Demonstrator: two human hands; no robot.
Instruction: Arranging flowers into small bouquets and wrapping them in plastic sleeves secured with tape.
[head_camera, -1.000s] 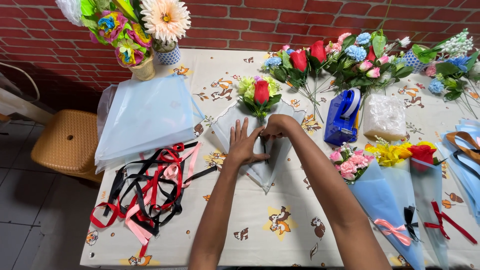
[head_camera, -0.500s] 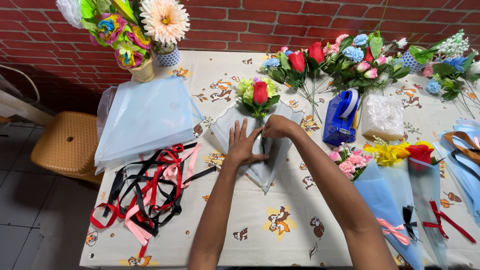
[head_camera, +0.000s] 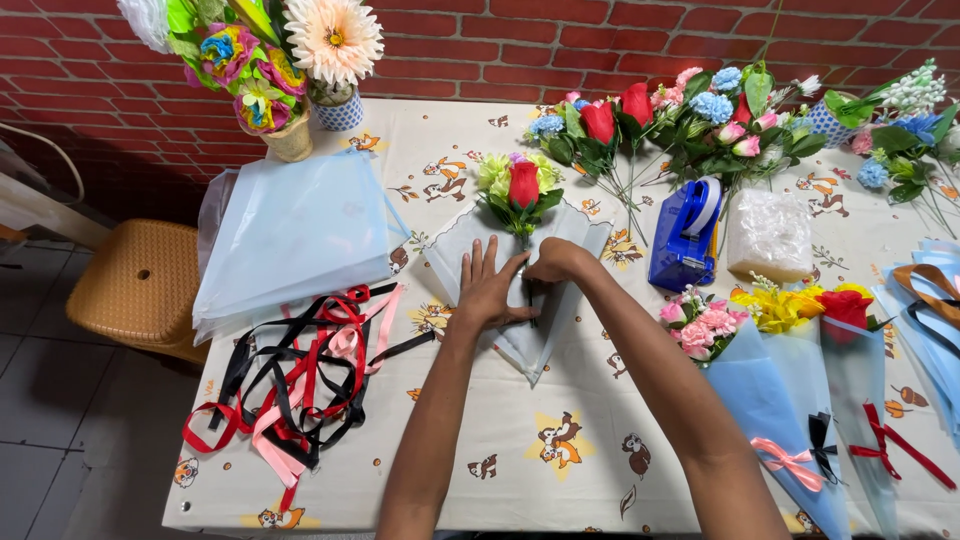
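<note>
red brick wall – grey tiled floor – wicker stool

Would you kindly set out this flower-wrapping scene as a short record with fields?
Left hand: left hand flat on the pale translucent wrapping sheet
Right hand: right hand bunched over the stems of the small red rose posy
Left of hands: stack of light blue sheets; tangle of red, black and pink ribbons
Right of hands: blue tape dispenser; finished blue-wrapped bouquets
Surface: cartoon-print tablecloth
</note>
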